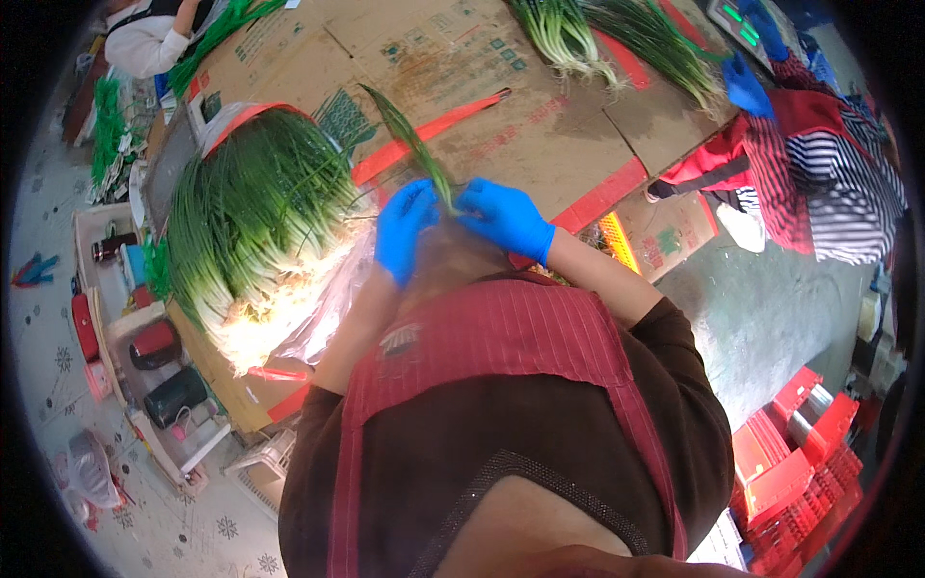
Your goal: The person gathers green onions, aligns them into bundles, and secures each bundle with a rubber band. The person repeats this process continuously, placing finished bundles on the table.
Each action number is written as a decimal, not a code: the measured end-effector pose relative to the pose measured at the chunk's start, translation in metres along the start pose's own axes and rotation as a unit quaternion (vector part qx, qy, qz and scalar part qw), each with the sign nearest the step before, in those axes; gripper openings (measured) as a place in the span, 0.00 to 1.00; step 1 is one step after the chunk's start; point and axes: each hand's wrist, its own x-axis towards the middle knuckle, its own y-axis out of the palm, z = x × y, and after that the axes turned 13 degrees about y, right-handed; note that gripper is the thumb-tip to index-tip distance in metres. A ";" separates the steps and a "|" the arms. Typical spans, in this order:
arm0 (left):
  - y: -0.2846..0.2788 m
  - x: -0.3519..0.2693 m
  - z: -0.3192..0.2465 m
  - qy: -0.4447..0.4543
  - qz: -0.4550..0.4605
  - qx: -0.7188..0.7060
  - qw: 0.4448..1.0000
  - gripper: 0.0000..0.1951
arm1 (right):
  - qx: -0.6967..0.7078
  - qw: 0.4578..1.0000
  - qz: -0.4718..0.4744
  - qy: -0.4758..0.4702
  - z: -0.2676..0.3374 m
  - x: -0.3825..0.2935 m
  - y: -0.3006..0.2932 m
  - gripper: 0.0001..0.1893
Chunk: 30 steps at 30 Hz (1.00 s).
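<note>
A few green spring onion (413, 141) stalks stretch up and left from between my hands, with the pale lower end nearest me. My left hand (405, 230), in a blue glove, has its fingers curled against the stalks from the left. From the other side, my right hand (506, 218), gloved in the same blue, pinches near the pale end. Its fingertips partly hide that end. To the left of my hands lies a large heap of spring onions (260, 209), roots towards me, on clear plastic sheeting (338, 314).
Flattened cardboard (433, 50) with red tape (433, 135) covers the table. Two spring onion bunches (560, 36) (661, 54) lie at its far right. A co-worker (816, 166) in blue gloves stands near a scale (744, 29). Red crates (784, 469) are stacked at lower right.
</note>
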 end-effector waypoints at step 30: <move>-0.014 0.006 0.042 -0.074 0.227 0.143 0.960 0.14 | -0.024 0.991 0.115 0.057 -0.004 -0.027 0.023 0.13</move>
